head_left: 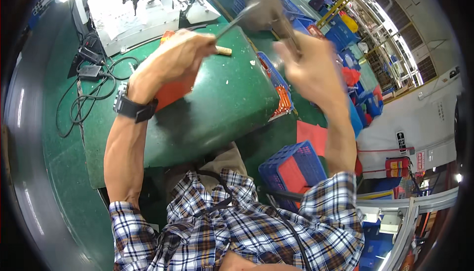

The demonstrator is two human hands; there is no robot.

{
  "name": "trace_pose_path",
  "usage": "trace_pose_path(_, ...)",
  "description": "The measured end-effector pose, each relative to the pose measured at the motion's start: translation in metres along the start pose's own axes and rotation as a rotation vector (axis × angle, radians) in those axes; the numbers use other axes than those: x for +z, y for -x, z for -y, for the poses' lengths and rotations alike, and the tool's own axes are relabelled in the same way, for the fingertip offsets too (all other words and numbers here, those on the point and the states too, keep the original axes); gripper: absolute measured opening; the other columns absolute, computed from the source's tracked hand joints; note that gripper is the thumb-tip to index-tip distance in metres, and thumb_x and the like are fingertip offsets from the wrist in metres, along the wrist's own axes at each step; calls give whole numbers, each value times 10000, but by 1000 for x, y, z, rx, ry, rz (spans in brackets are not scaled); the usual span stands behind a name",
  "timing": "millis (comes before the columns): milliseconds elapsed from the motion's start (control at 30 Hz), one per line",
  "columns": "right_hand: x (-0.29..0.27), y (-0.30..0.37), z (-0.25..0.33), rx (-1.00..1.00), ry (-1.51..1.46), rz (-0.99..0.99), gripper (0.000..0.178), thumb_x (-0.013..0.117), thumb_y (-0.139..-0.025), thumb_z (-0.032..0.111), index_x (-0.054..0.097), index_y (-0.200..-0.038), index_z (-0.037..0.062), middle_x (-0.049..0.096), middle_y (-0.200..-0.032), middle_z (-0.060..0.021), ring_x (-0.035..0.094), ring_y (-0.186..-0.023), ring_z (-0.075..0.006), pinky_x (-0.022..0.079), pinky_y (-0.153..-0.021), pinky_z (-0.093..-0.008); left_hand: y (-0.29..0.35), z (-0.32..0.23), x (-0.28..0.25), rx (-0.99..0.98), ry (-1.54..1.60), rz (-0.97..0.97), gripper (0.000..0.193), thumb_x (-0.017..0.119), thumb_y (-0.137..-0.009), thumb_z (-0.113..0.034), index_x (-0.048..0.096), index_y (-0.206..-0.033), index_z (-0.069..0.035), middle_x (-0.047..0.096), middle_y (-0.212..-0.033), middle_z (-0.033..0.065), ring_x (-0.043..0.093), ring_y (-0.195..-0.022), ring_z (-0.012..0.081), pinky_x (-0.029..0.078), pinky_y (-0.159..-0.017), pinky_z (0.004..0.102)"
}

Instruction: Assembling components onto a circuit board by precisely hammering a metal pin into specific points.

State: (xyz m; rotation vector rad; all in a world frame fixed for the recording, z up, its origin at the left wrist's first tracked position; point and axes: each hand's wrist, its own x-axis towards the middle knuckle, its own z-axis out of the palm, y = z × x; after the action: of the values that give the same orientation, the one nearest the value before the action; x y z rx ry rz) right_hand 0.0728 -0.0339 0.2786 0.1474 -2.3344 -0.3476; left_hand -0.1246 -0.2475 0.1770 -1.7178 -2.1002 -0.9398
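Note:
My right hand (313, 68) is closed around the handle of a hammer (285, 30), raised above the right side of the green table and blurred by motion. The hammer's dark head is up near the top of the view. A thin metal rod (233, 25) slants up from the closed fingers of my left hand (180, 56), its far end overlapping the hammer head. Whether they touch, I cannot tell. Just past my left fingers shows a short light wooden stick (223, 50). An orange-red piece (177, 92), partly hidden by my left hand, is beneath it.
The green table (237, 90) carries a white machine (136, 16) at the back left and a black cable with an adapter (90, 72). Along its right edge is a blue basket of orange parts (282, 100). A blue crate (296, 165) stands at lower right, near a fire extinguisher (397, 166).

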Motion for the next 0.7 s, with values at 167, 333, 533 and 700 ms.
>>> trace_pose_path(167, -25, -25, -19, 377, -404, 111, 250, 685, -951, 275, 692, -950, 25, 548, -630, 10, 474, -568, -102, 353, -526, -306, 5, -4, -11, -16, 179, 28, 137, 581, -946, -135, 624, -900, -14, 647, -775, 192, 625, -770, 405, 467, -671, 463)
trace_pose_path(333, -87, -44, -6, 574, -694, -710, 167, 723, -923, 220, 692, -949, 58, 509, -599, 6, 448, -485, -83, 346, -469, -254, -7, -1, -7, -25, 163, 40, 121, 577, -937, -117, 633, -912, -13, 653, -777, 184, 632, -781, 405, 477, -678, 462)
trace_pose_path(533, -13, -42, 19, 295, -326, 376, 248, 648, -973, 202, 603, -869, -19, 428, -607, -42, 391, -598, -121, 351, -559, -342, -3, 10, -14, 22, 170, 34, 138, 577, -933, -127, 623, -936, 3, 636, -809, 210, 614, -788, 421, 467, -677, 466)
trace_pose_path(700, -62, -64, 1, 618, -376, -45, 201, 688, -959, 272, 695, -925, 74, 487, -620, 54, 420, -510, -53, 321, -504, -250, -2, 5, -23, -142, 132, 164, 192, 545, -998, -151, 636, -1059, 7, 718, -912, 153, 687, -850, 301, 518, -781, 375)
